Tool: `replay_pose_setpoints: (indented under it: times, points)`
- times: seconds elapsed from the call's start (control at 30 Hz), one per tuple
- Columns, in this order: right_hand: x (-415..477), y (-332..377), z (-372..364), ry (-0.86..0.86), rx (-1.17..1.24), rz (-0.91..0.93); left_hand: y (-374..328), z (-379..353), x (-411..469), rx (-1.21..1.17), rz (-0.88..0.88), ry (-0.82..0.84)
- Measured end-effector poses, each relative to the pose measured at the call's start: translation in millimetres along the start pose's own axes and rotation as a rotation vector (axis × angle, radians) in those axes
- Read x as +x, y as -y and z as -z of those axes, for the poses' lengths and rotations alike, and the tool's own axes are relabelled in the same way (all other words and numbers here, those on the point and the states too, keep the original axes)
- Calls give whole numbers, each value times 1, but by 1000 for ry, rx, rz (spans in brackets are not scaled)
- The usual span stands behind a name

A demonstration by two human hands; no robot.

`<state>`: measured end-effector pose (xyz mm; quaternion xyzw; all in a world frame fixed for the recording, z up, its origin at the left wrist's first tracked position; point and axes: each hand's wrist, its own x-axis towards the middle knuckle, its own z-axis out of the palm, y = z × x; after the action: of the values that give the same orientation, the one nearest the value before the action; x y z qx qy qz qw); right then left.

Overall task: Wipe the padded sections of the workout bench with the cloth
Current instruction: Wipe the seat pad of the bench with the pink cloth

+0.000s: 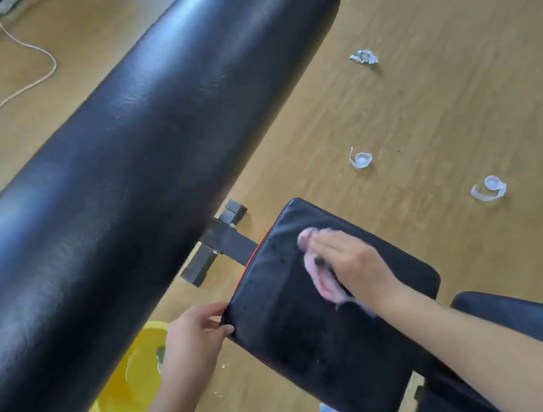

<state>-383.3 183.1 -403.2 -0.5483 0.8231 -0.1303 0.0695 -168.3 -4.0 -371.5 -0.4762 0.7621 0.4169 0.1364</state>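
Pressing flat, the right hand (350,264) holds the pink cloth (325,281) against the small black seat pad (296,323), fingers extended over it. Left hand (194,340) grips the pad's near-left corner, fingers curled. Long black back pad (121,173) runs diagonally above. Yellow basin (129,397) on wooden floor (422,99) holds shallow water; something dark inside, unclear.

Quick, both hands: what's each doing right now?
Left hand: gripping the pad's edge.
Right hand: flat, pressing the cloth onto the pad.
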Motion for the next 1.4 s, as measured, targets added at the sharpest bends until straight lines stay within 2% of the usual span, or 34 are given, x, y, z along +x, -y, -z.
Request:
replay_pose_setpoints:
  times: [0.07, 0.1, 0.13, 0.17, 0.23, 0.3, 0.33, 0.37, 0.4, 0.43, 0.47, 0.5, 0.53, 0.57, 0.6, 0.67, 0.7, 0.73, 0.77, 0.87, 0.9, 0.93, 0.97, 1.03, 1.07, 1.1, 1.13, 1.17, 1.23, 1.27, 1.3, 1.33, 1.37, 1.4]
  points:
    - [24, -20, -2, -189, 76, -435, 2, -2, 1, -36, 12, -22]
    - [32, -9, -7, -238, 116, -525, 6, -2, 2, -71, 27, -32]
    - [34, 15, -17, -233, 183, -514, 11, -1, 3, -113, 47, -28]
    - [26, 47, -29, -168, 220, -381, 16, 0, 3, -154, 68, -13]
    - [1, 116, -42, 21, 301, 19, 24, 4, 4, -195, 85, 32]
    - [-11, 122, -48, 192, 197, 463, 27, 6, 5, -169, 77, 55]
    - [-6, 113, -52, 273, 184, 558, 27, 6, 6, -160, 71, 62]
    - [6, 92, -50, 206, 311, 456, 26, 5, 7, -143, 64, 67]
    - [26, 66, -35, 132, 485, 175, 25, 5, 8, -128, 57, 69]
    - [40, 38, -29, -22, 545, -207, 24, 4, 9, -117, 57, 68]
    - [50, 16, -24, -114, 441, -437, 24, 4, 9, -119, 57, 69]
    - [58, 14, -21, -234, 338, -536, 23, 4, 8, -117, 63, 69]
    - [61, 27, -27, -286, 251, -543, 20, 5, 6, -118, 61, 69]
    - [56, 56, -34, -232, 159, -466, 19, 5, 6, -118, 60, 70]
    - [44, 93, -48, -94, 93, -286, 20, 5, 5, -121, 59, 64]
    - [15, 146, -66, 117, -8, 298, 22, 7, 4, -104, 59, 28]
    - [12, 140, -73, 185, -2, 469, 24, 7, 4, -88, 57, 14]
    - [20, 120, -71, 131, 10, 512, 27, 6, 4, -74, 47, 12]
    - [35, 86, -64, 26, 3, 389, 28, 5, 6, -63, 37, 21]
    - [68, 11, -25, -248, 110, -363, 25, 1, 5, -68, 7, 62]
    - [62, 15, -25, -262, 153, -482, 22, 0, 5, -91, 2, 58]
    - [50, 37, -28, -184, 185, -511, 19, 0, 6, -102, 0, 39]
    - [28, 65, -33, -67, 221, -375, 17, -1, 6, -112, -5, 12]
    - [-24, 100, -33, 135, 235, 169, 15, -4, 6, -137, -16, -39]
    - [-38, 89, -27, 222, 186, 347, 14, -6, 6, -134, -7, -51]
    - [-39, 64, -20, 242, 145, 386, 12, -7, 6, -123, 0, -57]
    - [-32, 31, -11, 196, 107, 293, 10, -8, 7, -108, 7, -61]
    - [-24, 2, -1, 82, 90, 113, 9, -8, 8, -96, 12, -60]
    - [-19, -22, 5, -182, 98, -346, 12, -10, 13, -76, 10, -63]
    - [-22, -9, -2, -181, 132, -506, 13, -11, 14, -75, 8, -68]
    - [-31, 22, -13, -89, 166, -576, 14, -12, 14, -79, 6, -69]
    - [-46, 60, -23, 35, 215, -514, 14, -13, 13, -81, 4, -71]
    - [-63, 96, -28, 145, 275, -310, 15, -13, 13, -87, 4, -75]
    - [-83, 120, -30, 208, 284, -28, 16, -13, 12, -94, 6, -81]
